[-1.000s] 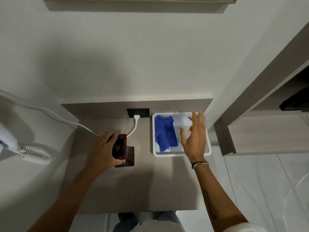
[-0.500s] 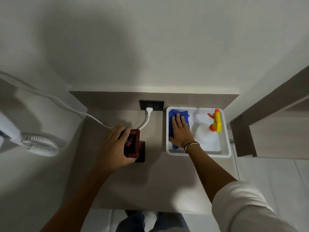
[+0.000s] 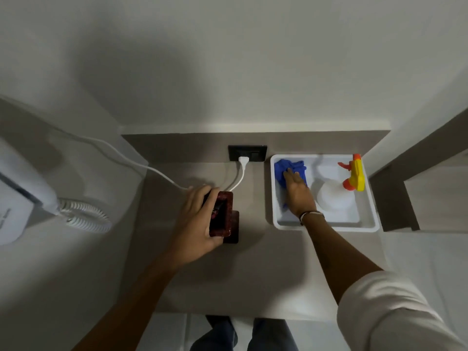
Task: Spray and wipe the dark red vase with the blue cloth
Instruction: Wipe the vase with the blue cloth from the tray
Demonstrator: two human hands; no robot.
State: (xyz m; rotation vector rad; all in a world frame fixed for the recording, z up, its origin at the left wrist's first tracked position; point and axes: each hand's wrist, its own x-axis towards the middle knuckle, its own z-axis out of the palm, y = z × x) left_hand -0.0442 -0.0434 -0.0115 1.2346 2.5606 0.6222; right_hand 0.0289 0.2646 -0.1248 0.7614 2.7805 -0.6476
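Observation:
The dark red vase [image 3: 222, 214], a rectangular block seen from above, stands on the grey-brown counter [image 3: 253, 269]. My left hand [image 3: 196, 224] is wrapped around its left side and grips it. The blue cloth [image 3: 291, 166] lies crumpled in the left half of a white tray [image 3: 329, 227]. My right hand [image 3: 298, 195] rests on top of the cloth, with its fingers curled down into it and covering most of it. A white spray bottle [image 3: 333, 198] with a yellow and orange head [image 3: 355, 176] stands in the tray's right half, untouched.
A black wall socket [image 3: 255, 153] with a white plug and cable [image 3: 141, 165] sits behind the vase. A white wall hairdryer with a coiled cord [image 3: 83, 216] hangs at the left. A wooden shelf unit [image 3: 410, 171] borders the counter on the right.
My right hand left the spray bottle, crossed to the tray's left side and came down on the blue cloth, its fingers now drawn in. The left hand kept hold of the vase.

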